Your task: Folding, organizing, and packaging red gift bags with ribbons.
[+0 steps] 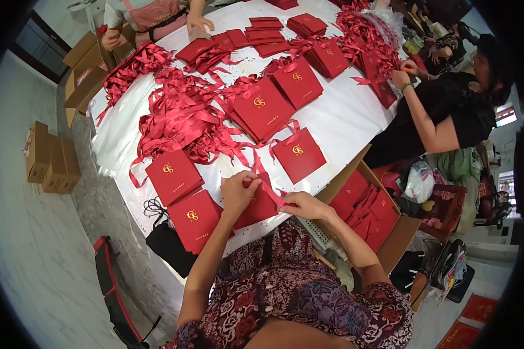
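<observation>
My left hand and right hand pinch a red ribbon over a red paper bag at the near edge of the table, fingers closed on it; best kept taut and flat, I judge. Stacked bags and a ribbon heap crowd beyond, and a carton of bags sits at my right

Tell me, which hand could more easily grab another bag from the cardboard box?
Probably the right hand: the cardboard box of red bags sits just off that side, while the left hand pinches the bag at the table edge.
</observation>
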Demonstrator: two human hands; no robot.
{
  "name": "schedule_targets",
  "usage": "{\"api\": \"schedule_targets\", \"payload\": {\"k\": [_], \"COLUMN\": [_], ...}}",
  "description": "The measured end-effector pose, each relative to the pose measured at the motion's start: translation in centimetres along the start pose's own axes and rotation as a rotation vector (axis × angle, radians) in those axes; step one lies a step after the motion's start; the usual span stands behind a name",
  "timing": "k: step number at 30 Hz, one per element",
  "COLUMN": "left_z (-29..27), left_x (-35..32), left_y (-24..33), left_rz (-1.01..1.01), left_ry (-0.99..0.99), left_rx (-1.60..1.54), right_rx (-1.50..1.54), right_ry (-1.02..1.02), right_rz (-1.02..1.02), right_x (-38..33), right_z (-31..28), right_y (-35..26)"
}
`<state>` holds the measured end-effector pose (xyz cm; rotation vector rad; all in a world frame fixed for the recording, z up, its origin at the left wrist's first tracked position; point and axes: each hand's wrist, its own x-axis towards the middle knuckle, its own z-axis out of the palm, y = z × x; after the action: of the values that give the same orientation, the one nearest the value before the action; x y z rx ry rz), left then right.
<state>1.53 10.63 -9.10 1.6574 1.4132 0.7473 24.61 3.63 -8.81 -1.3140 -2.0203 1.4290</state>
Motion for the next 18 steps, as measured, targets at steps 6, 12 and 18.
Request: {"api": "schedule_targets", "payload": {"k": [6,12,18], "left_z": [3.2,7.5,5.1], "left_x": [-2.1,-6.3,-8.4], "left_y": [-0.7,-0.8,-1.9], "left_rz": [0.233,-0.184,-0.233], "left_ry": [0.228,-0.115,-0.355], "left_rx": [0.294,-0.755,-0.591], "right_rx": [0.711,1.199,1.098], "right_ry": [0.096,0.285,0.358], "right_rz": [0.379,0.441,0.432], "right_x": [1.8,5.3,6.0], "right_z": [0.6,1.5,0.5], "right_y": [0.4,-1.5,-1.4]}}
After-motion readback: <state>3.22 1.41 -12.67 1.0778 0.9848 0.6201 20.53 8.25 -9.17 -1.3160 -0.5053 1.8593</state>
